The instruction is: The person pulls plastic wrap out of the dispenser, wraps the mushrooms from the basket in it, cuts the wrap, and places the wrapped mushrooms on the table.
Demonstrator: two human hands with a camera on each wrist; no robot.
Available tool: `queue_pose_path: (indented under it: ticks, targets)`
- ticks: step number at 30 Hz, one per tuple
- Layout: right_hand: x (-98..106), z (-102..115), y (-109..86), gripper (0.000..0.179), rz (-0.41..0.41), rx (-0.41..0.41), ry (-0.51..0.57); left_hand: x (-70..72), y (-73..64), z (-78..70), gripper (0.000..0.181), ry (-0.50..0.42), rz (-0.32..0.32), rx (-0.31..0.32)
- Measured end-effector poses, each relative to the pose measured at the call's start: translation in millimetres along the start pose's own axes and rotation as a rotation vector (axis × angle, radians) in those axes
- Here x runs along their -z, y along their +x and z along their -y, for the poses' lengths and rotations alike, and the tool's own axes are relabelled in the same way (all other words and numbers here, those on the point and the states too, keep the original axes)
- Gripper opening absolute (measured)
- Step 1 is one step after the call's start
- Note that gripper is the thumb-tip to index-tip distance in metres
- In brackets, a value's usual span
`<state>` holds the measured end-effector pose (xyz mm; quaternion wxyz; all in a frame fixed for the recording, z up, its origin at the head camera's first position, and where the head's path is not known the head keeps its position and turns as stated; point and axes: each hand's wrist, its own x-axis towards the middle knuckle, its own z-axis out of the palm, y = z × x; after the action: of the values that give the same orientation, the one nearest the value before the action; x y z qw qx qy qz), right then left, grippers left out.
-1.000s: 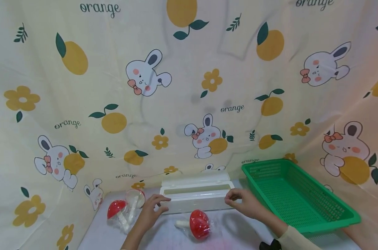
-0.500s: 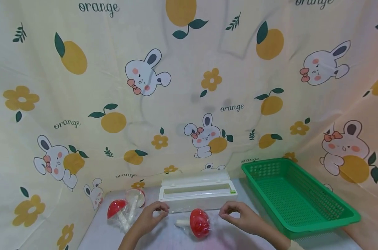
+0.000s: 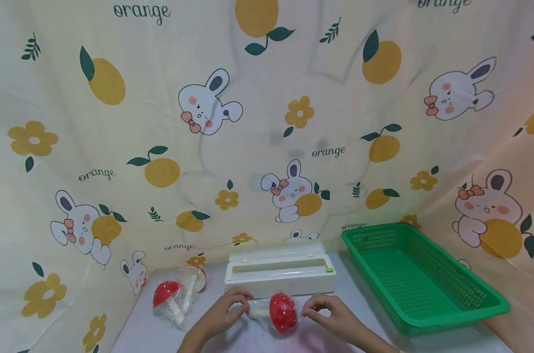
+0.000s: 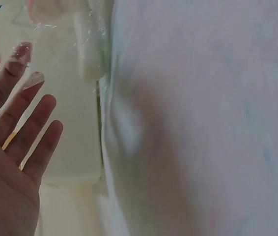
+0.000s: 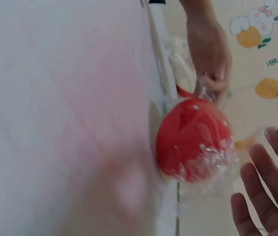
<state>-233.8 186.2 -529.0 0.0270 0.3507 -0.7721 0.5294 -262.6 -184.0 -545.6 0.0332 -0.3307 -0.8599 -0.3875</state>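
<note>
A toy mushroom with a white-dotted red cap (image 3: 283, 313) and pale stem lies on its side on the table, stem pointing left. Clear cling film (image 5: 205, 169) covers the cap and trails past it. At the stem end, my left hand (image 3: 222, 315) pinches film between thumb and index finger; film clings to its fingertips in the left wrist view, where the stem (image 4: 90, 56) shows. My right hand (image 3: 334, 319) pinches the film's other end just right of the cap, its remaining fingers loosely bent. The right thumb is outside the right wrist view.
Directly behind the mushroom stands a white cling film dispenser (image 3: 280, 285), lid raised, with a green slider (image 3: 329, 270) at its right end. Two film-wrapped toy mushrooms (image 3: 166, 294) lie at left. A green basket (image 3: 425, 279) stands at right, before a printed cloth backdrop (image 3: 249, 147).
Both hands have come away from the dispenser toward me and closer together, bringing the film onto the mushroom. The green slider, hidden a second ago, is now visible.
</note>
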Motion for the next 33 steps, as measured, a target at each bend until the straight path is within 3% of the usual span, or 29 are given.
queue_pose_path:
  ticks: [3, 9, 15, 16, 19, 24, 27, 33]
  targets:
    - [-7.5, -4.5, 2.5, 0.006, -0.04, -0.06, -0.038, -4.0, 3.7, 0.0, 0.025, -0.013, 0.016, 0.022]
    - [-19.4, -7.3, 9.9, 0.025, -0.124, -0.209, -0.171, -10.9, 12.8, 0.5, 0.006, -0.068, 0.034, 0.042]
    - [-26.4, -5.9, 14.1, 0.052, -0.14, -0.215, -0.339, -17.8, 18.7, 3.4, 0.044, -0.095, 0.039, -0.033]
    - [-27.2, -6.2, 14.1, 0.052, -0.136, -0.215, -0.35, -19.6, 19.9, 6.0, 0.048, -0.069, 0.042, -0.063]
    - [-29.1, -6.7, 14.3, 0.047, -0.128, -0.249, -0.332, -25.9, 23.1, 10.9, 0.05, -0.015, 0.059, -0.057]
    - [-32.1, -8.6, 16.3, 0.033, -0.144, -0.329, -0.278, -33.6, 29.8, 4.2, 0.037, 0.065, 0.07, 0.091]
    - [-34.0, -10.2, 18.4, 0.026, -0.163, -0.336, -0.27, -34.9, 33.3, -5.5, 0.025, 0.145, 0.063, 0.11]
    - [-34.8, -13.5, 20.1, 0.011, -0.184, -0.34, -0.263, -38.9, 33.2, -10.7, 0.015, 0.344, 0.067, 0.012]
